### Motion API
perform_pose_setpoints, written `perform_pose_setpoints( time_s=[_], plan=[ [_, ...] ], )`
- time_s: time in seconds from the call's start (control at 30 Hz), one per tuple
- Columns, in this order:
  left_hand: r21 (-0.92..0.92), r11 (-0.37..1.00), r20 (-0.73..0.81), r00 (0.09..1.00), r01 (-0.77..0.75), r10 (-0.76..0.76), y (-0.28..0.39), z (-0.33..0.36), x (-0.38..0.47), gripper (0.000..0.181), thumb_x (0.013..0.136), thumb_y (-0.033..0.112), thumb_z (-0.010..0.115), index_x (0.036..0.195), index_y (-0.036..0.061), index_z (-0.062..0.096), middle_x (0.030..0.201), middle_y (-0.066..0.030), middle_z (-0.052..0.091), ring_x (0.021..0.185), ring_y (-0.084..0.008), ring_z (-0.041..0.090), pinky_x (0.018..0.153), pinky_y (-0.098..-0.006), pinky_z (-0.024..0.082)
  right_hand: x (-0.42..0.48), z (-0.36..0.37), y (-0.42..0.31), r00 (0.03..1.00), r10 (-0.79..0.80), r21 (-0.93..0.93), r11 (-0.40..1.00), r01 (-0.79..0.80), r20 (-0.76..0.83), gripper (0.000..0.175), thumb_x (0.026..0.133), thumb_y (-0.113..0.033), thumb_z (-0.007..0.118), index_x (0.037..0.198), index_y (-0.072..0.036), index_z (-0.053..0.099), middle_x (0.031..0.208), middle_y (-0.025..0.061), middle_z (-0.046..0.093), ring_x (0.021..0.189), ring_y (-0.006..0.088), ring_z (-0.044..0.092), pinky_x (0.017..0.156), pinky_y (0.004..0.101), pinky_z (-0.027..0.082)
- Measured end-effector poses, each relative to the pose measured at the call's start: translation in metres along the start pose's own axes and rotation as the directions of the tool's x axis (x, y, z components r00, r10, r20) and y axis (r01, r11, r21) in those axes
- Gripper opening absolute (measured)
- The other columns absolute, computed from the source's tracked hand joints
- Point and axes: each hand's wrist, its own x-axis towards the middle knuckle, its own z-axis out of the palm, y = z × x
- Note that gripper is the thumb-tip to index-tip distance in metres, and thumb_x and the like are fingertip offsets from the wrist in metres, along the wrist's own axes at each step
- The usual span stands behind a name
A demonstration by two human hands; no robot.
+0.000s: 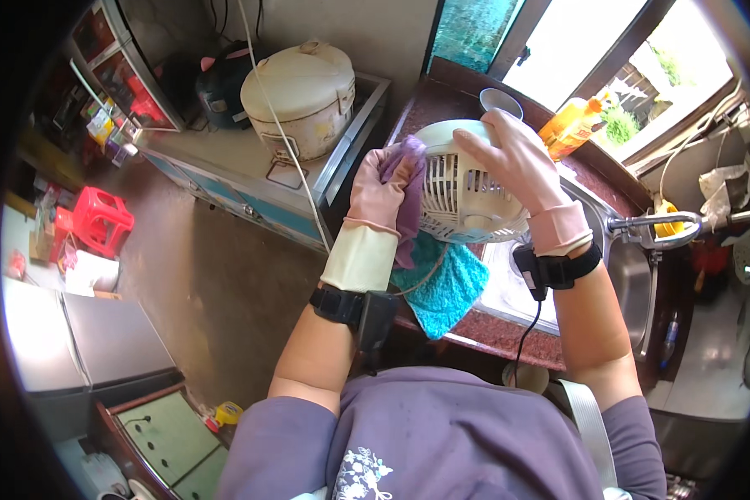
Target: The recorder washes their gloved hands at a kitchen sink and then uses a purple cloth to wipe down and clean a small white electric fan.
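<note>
A white slotted plastic basket (469,187) is tilted over the counter beside the sink. My left hand (378,187), in a pink and cream rubber glove, grips a bunched purple cloth (409,212) against the basket's left side. My right hand (512,159), gloved alike, lies over the basket's upper right with the thumb and fingers spread on its rim and wall. Below the basket a turquoise cloth (447,290) drapes over the counter edge. Both wrists wear black straps with small devices.
The steel sink (628,300) and its faucet (656,222) are at right. A metal bowl (501,105) and an orange detergent bottle (572,128) stand behind the basket. A rice cooker (303,103) sits on the left cabinet; a white cord hangs in front of it.
</note>
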Motion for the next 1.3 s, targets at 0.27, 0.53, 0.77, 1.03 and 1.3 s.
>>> perform_pose_setpoints(
  time_s=[0.27,0.53,0.77,1.03,1.3],
  plan=[
    [-0.064,0.997,0.024,0.999,-0.036,0.038,-0.023,-0.007,-0.015,0.04,0.095,0.028,0.066,0.126,0.0031,0.059,0.111,-0.0071,0.067,0.097,-0.0128,0.063,0.085,-0.0268,0.051,-0.004,0.003,0.008,0.992,-0.105,-0.049,0.994,0.102,-0.065,0.059,0.085,-0.055,0.06,0.095,0.003,0.06,0.09,0.023,0.063,0.088,0.0381,0.063,0.079,0.0451,0.049],
    [-0.086,0.996,-0.01,1.0,0.026,-0.027,0.004,-0.002,-0.033,0.053,0.088,0.016,0.075,0.133,-0.0002,0.052,0.117,-0.0116,0.064,0.105,-0.0166,0.061,0.093,-0.0275,0.049,-0.005,0.005,0.01,0.993,-0.11,-0.027,0.994,0.109,-0.037,0.056,0.085,-0.055,0.061,0.102,-0.002,0.06,0.095,0.0213,0.064,0.094,0.0376,0.063,0.082,0.0455,0.049],
    [-0.104,0.991,-0.02,0.996,0.087,-0.09,0.01,0.007,-0.026,0.053,0.087,0.022,0.076,0.128,-0.0036,0.054,0.114,-0.0124,0.065,0.103,-0.0159,0.061,0.091,-0.0281,0.05,-0.006,0.003,0.009,0.995,-0.082,0.015,0.996,0.082,-0.054,0.057,0.085,-0.054,0.062,0.106,-0.001,0.059,0.098,0.0225,0.062,0.096,0.038,0.061,0.085,0.0456,0.048],
    [-0.339,0.939,-0.022,0.998,-0.055,0.051,-0.01,0.003,-0.042,0.04,0.088,0.018,0.075,0.12,0.0,0.058,0.1,-0.0041,0.065,0.09,-0.0087,0.059,0.082,-0.023,0.05,-0.006,-0.005,-0.005,1.0,-0.021,0.063,0.998,0.02,0.015,0.056,0.084,-0.052,0.063,0.106,-0.001,0.059,0.097,0.023,0.062,0.096,0.0395,0.06,0.085,0.0462,0.047],
    [-0.384,0.923,-0.002,0.999,-0.034,0.036,-0.01,0.008,-0.022,0.038,0.087,0.021,0.076,0.114,0.0007,0.058,0.096,-0.0021,0.066,0.085,-0.0074,0.06,0.078,-0.0209,0.05,-0.002,-0.001,-0.006,0.998,0.043,0.066,0.997,-0.046,0.038,0.058,0.084,-0.054,0.063,0.108,-0.001,0.059,0.101,0.0241,0.062,0.099,0.0387,0.06,0.088,0.0462,0.046]
  ],
)
